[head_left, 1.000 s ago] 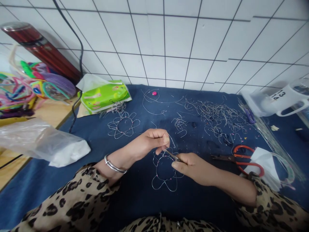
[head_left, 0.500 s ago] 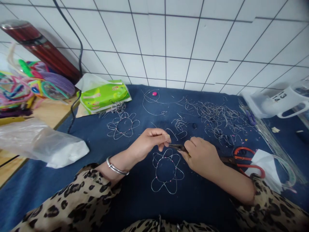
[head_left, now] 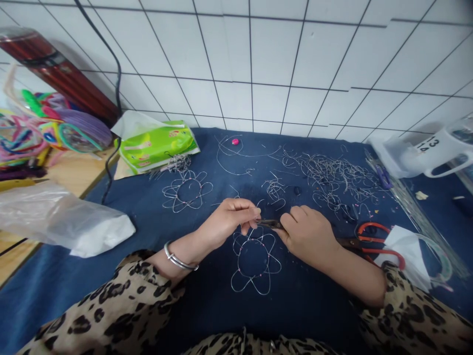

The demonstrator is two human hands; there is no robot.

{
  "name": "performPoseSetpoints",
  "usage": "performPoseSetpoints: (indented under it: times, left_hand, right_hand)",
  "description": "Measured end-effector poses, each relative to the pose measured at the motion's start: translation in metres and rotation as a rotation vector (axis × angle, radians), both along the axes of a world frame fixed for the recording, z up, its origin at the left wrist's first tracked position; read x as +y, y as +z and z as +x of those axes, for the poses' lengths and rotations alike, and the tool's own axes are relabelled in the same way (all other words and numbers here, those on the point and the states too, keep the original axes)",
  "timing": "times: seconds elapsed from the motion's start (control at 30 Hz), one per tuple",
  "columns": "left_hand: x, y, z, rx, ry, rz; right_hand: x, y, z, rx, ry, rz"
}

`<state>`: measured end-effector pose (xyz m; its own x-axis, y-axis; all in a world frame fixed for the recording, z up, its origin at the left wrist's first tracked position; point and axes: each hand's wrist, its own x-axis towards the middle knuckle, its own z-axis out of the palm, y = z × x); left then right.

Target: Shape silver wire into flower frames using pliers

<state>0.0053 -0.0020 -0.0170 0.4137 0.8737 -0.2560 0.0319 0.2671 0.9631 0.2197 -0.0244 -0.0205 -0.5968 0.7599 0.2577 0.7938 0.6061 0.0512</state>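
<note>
My right hand [head_left: 308, 236] is closed around a pair of pliers [head_left: 271, 224], whose jaws point left and reach the fingertips of my left hand [head_left: 238, 214]. Thumb and fingers of the left hand are pinched together, probably on a thin wire that is too small to make out clearly. Just below the hands a flower-shaped wire frame [head_left: 269, 268] with small pink beads lies flat on the blue cloth [head_left: 303, 315]. A second wire flower [head_left: 188, 191] rests farther back on the left.
Loose bent wires [head_left: 336, 177] are heaped at the back right, near orange-handled scissors [head_left: 384, 256] and a white measuring jug [head_left: 424, 153]. On the left are a green tissue pack [head_left: 158, 148], a plastic bag [head_left: 99, 227], a red thermos [head_left: 70, 74] and colourful pipe cleaners [head_left: 25, 133].
The view has shifted slightly. Both hands keep almost the same pose, with the pliers' jaws still at the left fingertips.
</note>
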Motion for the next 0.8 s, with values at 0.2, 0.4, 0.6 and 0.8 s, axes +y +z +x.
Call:
performPoseSetpoints:
  times: [0.2,0.4,0.6,0.8]
  left_hand:
    - [0.0011,-0.0013,-0.0014,0.008,-0.003,-0.005]
    - [0.0015,-0.0005,-0.0020,0.014,-0.016,-0.011]
    - [0.0012,0.0002,-0.0021,0.022,-0.027,-0.017]
    - [0.0004,-0.0003,-0.0025,0.024,-0.037,-0.020]
  right_hand:
    - [0.0023,0.0001,0.0005,0.021,-0.003,0.001]
    - [0.0022,-0.0003,0.0002,0.018,0.000,-0.005]
    - [0.0035,-0.0006,0.0000,0.028,-0.003,-0.003]
    - [0.0033,0.0001,-0.0006,0.013,0.004,-0.012]
